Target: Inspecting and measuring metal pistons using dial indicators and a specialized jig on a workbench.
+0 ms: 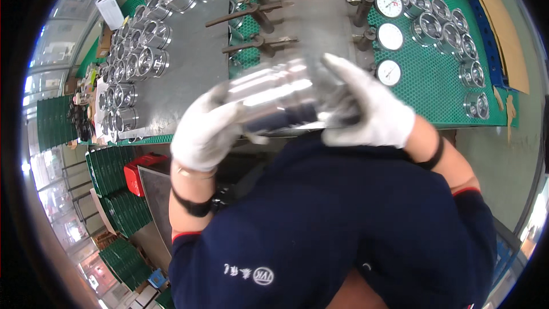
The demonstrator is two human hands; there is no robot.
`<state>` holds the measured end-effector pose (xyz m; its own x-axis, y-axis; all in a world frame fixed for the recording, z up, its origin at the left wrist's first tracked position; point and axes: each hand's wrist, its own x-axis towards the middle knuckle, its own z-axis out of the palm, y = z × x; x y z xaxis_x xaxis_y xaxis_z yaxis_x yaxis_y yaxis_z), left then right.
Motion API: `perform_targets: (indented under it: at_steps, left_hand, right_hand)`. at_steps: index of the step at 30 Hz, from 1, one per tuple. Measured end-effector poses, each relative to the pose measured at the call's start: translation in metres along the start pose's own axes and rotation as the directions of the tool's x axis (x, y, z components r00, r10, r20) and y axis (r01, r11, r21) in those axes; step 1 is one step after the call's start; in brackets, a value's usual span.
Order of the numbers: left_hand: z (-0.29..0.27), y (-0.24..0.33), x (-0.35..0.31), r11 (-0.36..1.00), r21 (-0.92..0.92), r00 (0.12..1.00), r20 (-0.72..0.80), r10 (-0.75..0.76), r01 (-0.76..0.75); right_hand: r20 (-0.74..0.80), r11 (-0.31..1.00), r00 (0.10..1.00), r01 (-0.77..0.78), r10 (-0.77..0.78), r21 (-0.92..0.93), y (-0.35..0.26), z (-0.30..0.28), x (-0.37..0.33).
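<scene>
Item in hand: one shiny metal cylinder [277, 92], blurred, held nearer my body than the row of dial gauges [390, 36] and somewhat to its left. My left hand [206, 129], gloved, grasps the cylinder's left end; my right hand [372, 106], also gloved, grips its right end, thumb above and fingers below. Whether the right end is a separate part, I cannot tell because of the blur.

Status of this piece: I judge it to be mid-handling, since it is off the bench and in both hands, not set down with the others.

Other stock: a large group of metal parts [153, 62] stands well to the left of the gauges, partly on a grey metal sheet [194, 74]. A smaller group of similar pieces [428, 27] stands to their right on the green mat [429, 100]. Which group is finished and which is pending cannot be determined from this view. Posts with rods [263, 21] stand left of the gauges, and neither hand grips them.
</scene>
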<state>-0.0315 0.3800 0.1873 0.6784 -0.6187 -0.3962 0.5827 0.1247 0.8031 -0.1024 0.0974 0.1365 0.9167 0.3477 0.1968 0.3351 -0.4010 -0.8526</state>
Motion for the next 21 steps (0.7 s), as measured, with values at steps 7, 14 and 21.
perform_targets:
  at_steps: [7, 14, 21]
  left_hand:
    - [0.001, -0.048, 0.049, 0.390, 0.920, 0.995, -0.067, 0.074, 0.033]
    - [0.021, -0.074, 0.083, -0.045, 0.876, 0.757, 0.441, 0.482, -0.481]
    - [0.021, -0.082, 0.101, 0.068, 0.856, 0.733, 0.395, 0.554, -0.513]
  right_hand:
    - [-0.115, 0.924, 0.984, -0.167, 0.135, -0.345, 0.013, 0.013, -0.001]
    - [-0.198, 0.855, 0.980, -0.097, -0.007, -0.509, 0.027, 0.031, -0.004]
    - [0.185, 0.463, 0.586, -0.765, 0.789, 0.447, 0.031, 0.034, -0.034]
